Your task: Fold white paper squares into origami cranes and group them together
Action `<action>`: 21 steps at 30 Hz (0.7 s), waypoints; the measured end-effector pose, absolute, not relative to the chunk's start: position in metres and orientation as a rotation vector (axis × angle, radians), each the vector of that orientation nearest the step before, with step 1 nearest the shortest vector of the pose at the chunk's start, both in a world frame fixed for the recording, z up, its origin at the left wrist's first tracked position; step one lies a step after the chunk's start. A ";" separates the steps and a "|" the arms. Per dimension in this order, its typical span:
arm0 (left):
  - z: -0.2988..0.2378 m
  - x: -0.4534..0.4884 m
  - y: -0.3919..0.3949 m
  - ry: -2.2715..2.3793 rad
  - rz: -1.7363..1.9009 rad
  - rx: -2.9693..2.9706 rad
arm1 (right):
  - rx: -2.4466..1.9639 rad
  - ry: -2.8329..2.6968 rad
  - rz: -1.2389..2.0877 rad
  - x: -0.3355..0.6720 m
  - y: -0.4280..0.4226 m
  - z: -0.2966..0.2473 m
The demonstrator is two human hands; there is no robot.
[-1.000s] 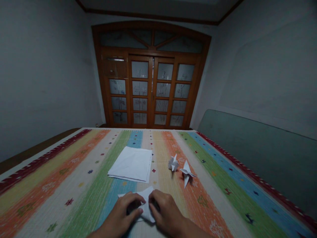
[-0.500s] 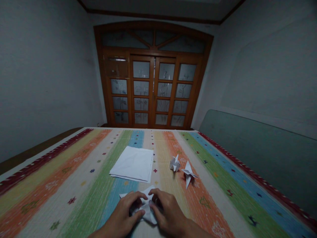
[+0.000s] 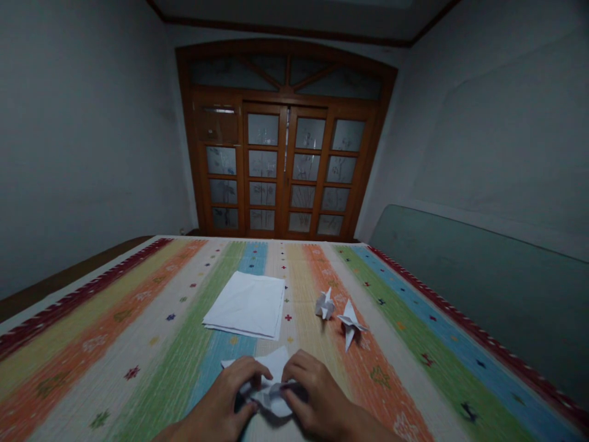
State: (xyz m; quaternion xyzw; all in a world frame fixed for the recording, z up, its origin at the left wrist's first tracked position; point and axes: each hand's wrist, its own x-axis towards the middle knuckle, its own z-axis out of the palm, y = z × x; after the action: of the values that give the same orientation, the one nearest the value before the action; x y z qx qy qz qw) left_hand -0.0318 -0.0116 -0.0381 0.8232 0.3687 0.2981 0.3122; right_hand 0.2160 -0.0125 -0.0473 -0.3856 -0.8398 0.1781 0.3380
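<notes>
**While the left hand (image 3: 214, 399) and right hand (image 3: 317, 393) grip the folded paper (image 3: 271, 398): Position Report**

1. Left hand: closed on the left side of the folded paper, with the fingers curved over its top.

2. Right hand: closed on the right side of the same paper, with the fingers curved over its top. The two hands sit close together, and the paper lies between them.

3. Folded paper: white and creased into several layers. It is located at the near end of the striped cover (image 3: 115, 362), in front of the person. One pointed flap rises between the hands toward the far side, and a corner projects past the left hand. Contact between the paper and the cover cannot be confirmed, as the hands hide the underside.

4. Surrounding items: a paper stack (image 3: 246, 305) lies flat on the cover, beyond the hands and slightly left. Two paper cranes stand to the right of the stack, the first (image 3: 324, 304) just beside the second (image 3: 350, 322).

5. Background: a wooden glazed door (image 3: 285, 166) stands beyond the far end of the cover. A grey-green panel (image 3: 483, 294) runs along the right side.
</notes>
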 end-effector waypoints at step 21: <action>-0.015 -0.026 -0.019 0.845 0.735 2.395 | -0.673 -2.234 0.026 0.215 -0.014 -0.054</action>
State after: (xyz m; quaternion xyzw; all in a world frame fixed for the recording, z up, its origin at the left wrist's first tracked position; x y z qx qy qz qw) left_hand -0.0265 -0.0188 -0.0148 0.8779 0.3098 0.2695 0.2464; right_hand 0.2154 -0.0138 -0.0542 -0.2651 -0.8802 0.0104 0.3935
